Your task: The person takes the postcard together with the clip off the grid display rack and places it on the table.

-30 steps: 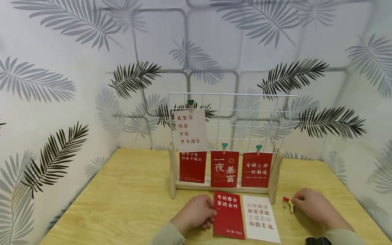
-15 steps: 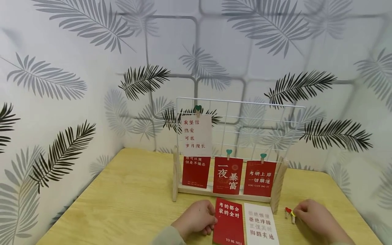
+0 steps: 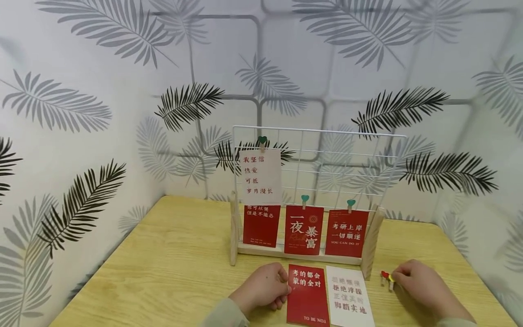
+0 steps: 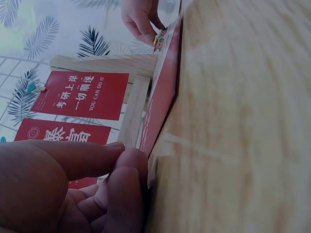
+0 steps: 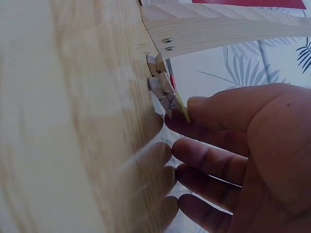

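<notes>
My left hand (image 3: pixel 263 287) pinches the left edge of a red card (image 3: pixel 307 302) between thumb and fingertips; white lettering covers its face. The card lies on the table, and in the left wrist view its edge (image 4: pixel 163 104) runs away from the fingertips. A white card (image 3: pixel 352 302) with lettering lies to its right. My right hand (image 3: pixel 422 287) pinches the yellow heart end of a small wooden clothespin (image 3: pixel 391 285) between thumb and forefinger. Beside it, a clothespin with a red heart (image 3: pixel 384 276) lies on the table. The other right fingers rest near the tabletop (image 5: pixel 82 145).
Behind the cards stands a white wire grid rack (image 3: pixel 318 131) with wooden feet (image 3: pixel 372 240). Clothespins hold a white card (image 3: pixel 261 177) and red cards (image 3: pixel 304 236) on it. The table's back edge meets a leaf-patterned wall (image 3: pixel 196 54).
The head view tilts and shifts slightly. Both hands stay at the same places, the left at the red card's edge and the right at the yellow clothespin.
</notes>
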The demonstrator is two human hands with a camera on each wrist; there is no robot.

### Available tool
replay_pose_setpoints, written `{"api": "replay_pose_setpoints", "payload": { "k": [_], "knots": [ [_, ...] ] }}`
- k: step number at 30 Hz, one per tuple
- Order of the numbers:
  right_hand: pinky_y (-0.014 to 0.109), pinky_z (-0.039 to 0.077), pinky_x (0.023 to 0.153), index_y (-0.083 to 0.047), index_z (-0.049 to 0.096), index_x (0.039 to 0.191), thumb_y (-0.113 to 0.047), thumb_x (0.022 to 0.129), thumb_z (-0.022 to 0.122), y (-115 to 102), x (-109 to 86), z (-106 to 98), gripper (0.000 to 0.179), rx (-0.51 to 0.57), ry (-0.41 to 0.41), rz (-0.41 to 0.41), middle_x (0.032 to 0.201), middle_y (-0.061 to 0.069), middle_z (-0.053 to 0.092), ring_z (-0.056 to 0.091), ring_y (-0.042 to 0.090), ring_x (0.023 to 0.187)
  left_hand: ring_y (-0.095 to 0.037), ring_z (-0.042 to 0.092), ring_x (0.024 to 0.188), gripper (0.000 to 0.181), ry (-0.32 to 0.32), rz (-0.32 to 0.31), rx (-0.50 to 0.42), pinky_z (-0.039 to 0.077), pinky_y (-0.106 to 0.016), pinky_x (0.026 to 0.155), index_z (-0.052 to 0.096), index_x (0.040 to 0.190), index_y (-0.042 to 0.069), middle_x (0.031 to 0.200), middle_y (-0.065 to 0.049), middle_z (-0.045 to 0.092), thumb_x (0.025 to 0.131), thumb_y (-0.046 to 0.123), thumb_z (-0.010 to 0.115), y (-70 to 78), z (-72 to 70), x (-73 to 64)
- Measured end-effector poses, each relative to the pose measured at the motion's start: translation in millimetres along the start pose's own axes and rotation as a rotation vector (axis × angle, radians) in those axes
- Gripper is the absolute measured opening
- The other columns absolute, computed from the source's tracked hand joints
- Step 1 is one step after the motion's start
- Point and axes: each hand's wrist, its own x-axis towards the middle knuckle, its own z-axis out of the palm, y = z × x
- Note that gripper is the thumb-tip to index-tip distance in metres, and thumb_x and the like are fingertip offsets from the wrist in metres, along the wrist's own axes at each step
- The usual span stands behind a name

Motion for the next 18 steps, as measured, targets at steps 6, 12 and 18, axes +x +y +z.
{"api": "replay_pose_setpoints", "payload": {
  "k": [6, 12, 18],
  "knots": [
    [0.054, 0.05, 0.085, -0.016, 0.077, 0.09, -0.023, 0.098, 0.065, 0.4, -0.3, 1.9, 0.016, 0.01, 0.02, -0.005, 0.101, 0.008, 0.07, 0.064, 0.032, 0.098, -0.018, 0.059, 0.055, 0.012, 0.002, -0.008, -0.002, 0.051, -0.029, 0.049, 0.059, 0.098, 0.01, 0.075, -0.011, 0.068, 0.096, 0.014, 0.069, 1.3, -0.8, -1.3],
    [0.062, 0.047, 0.089, -0.008, 0.077, 0.102, -0.025, 0.1, 0.063, -2.4, -3.0, -1.4, 0.022, 0.054, 0.038, -0.009, 0.106, 0.014, 0.07, 0.064, 0.04, 0.103, -0.019, 0.06, 0.056, 0.012, 0.012, -0.006, 0.031, 0.052, -0.031, 0.051, 0.061, 0.097, 0.013, 0.073, -0.011, 0.066, 0.096, 0.02, 0.07, 4.7, 1.2, -1.9],
    [0.061, 0.048, 0.088, -0.005, 0.075, 0.107, -0.027, 0.102, 0.061, -6.9, -6.2, -4.7, 0.027, 0.056, 0.075, -0.023, 0.106, 0.014, 0.069, 0.064, 0.04, 0.103, -0.021, 0.06, 0.057, 0.011, 0.034, 0.022, 0.074, 0.051, -0.034, 0.053, 0.062, 0.099, 0.014, 0.071, -0.01, 0.066, 0.097, 0.022, 0.068, 7.2, 0.8, -3.3]
  ]
}}
